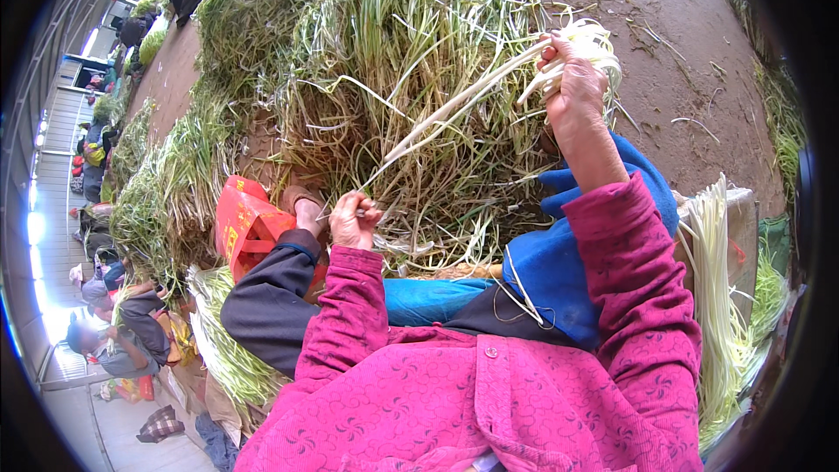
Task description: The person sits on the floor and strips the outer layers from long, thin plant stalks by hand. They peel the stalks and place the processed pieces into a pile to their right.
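Observation:
My right hand (577, 88) is raised at the upper right, closed around a looped bunch of pale garlic-sprout-like stalks (593, 36). From that hand a few long whitish stalks (452, 108) slant down toward my left hand (354, 219). The left fingers pinch a thin strand that runs on from the stalks' tapered lower end. Behind and below the stalks lies a big heap of green, leafy stalks (406, 65) with dry brownish ends. It covers the ground in front of my legs.
Cleaned pale stalks (711, 275) hang beside a block (741, 255) at my right. More lie in a pale green bundle (229, 341) at my left, near a red plastic bag (255, 226). Blue cloth (550, 262) covers my right leg. A co-worker (118, 341) sits at far left.

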A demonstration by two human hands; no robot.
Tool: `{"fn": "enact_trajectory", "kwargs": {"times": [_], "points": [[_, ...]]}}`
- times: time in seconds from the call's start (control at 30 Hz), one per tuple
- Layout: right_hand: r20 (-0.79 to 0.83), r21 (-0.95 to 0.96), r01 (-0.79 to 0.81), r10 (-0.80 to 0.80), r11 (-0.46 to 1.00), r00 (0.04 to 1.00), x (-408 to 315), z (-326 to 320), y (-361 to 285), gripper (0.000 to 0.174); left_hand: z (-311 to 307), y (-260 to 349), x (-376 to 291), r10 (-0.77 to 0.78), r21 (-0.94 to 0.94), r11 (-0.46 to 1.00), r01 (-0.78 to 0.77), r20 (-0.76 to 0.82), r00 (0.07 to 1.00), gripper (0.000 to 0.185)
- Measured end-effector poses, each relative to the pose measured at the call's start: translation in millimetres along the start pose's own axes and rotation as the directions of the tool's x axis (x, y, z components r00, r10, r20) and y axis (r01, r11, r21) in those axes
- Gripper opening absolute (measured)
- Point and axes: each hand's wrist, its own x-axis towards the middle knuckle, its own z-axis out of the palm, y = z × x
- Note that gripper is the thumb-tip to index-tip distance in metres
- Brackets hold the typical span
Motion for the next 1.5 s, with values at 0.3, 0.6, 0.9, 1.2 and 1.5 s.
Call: {"fn": "enact_trajectory", "kwargs": {"times": [0.3, 0.6, 0.9, 1.2, 1.5], "points": [[-0.033, 0.016, -0.028, 0.029, 0.999, 0.999, -5.8, 0.5, 7.2, 0.010, -16.6, -26.8, -4.5, -0.280, 0.387, 0.877, 0.285, -0.071, 0.958, 0.054], [0.068, -0.096, -0.105, 0.112, 0.990, 0.991, -32.5, 0.1, 27.1, 0.008, 165.6, -28.0, -29.5, -0.349, -0.038, 0.897, 0.439, 0.549, 0.759, 0.037], [0.073, -0.158, -0.190, 0.203, 0.969, 0.976, -42.8, -0.7, 27.9, 0.007, 188.4, -39.9, -17.7, -0.191, -0.292, 0.905, 0.310, 0.372, 0.908, 0.018], [0.062, 0.013, -0.137, 0.136, 0.990, 0.989, -15.2, 0.5, 2.4, 0.009, 89.3, -24.0, 10.9, -0.150, -0.361, 0.906, 0.222, 0.218, 0.964, 0.016], [0.139, -0.169, -0.110, 0.134, 0.979, 0.981, -14.9, -1.7, -2.3, 0.016, -86.8, 26.3, 38.1, 0.010, -0.187, 0.978, -0.096, -0.418, 0.909, 0.015]]}}
